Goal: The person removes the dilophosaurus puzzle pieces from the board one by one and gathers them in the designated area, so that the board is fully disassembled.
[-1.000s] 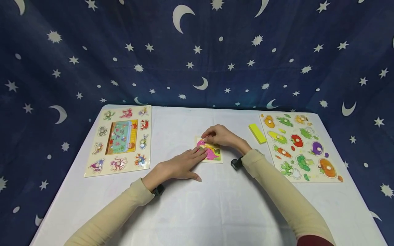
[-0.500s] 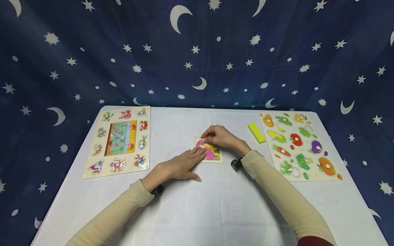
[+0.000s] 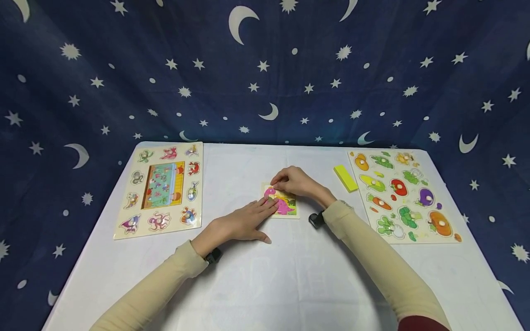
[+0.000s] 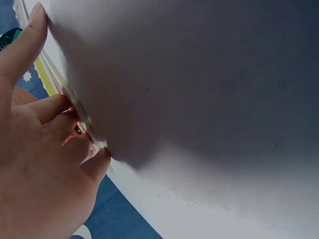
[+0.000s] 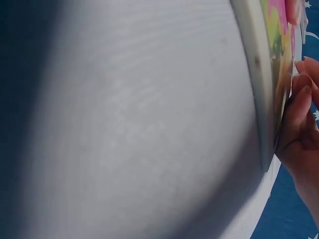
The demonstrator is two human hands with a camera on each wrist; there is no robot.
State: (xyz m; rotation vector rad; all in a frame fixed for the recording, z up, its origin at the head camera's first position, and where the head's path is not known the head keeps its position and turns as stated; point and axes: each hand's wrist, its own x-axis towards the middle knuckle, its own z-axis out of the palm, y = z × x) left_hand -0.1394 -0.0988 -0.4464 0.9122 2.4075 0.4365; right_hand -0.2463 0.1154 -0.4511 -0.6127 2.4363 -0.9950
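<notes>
A small square jigsaw puzzle (image 3: 285, 208) with a pink dinosaur picture lies in its pale frame at the middle of the table. Across its left side my left hand (image 3: 248, 220) lies flat, fingers extended over the picture and thumb out on the cloth. At the puzzle's top edge my right hand (image 3: 299, 182) bends its fingers and thumb together, pinching a puzzle piece mostly hidden under them. The right wrist view shows the thumb (image 5: 299, 107) right at the board's surface, beside its thick pale edge (image 5: 256, 79). In the left wrist view the fingertips reach over the frame's edge (image 4: 75, 102).
On the left lies a sea-animal peg board (image 3: 159, 225) with a picture in its centre. A vegetable peg board (image 3: 407, 202) is on the right, with a yellow block (image 3: 345, 178) beside it. Behind the white table (image 3: 265, 289) hangs a blue star-patterned cloth (image 3: 215, 82).
Both hands stay at the puzzle. The right hand's fingers shift very slightly at its top edge; the head view sways a little.
</notes>
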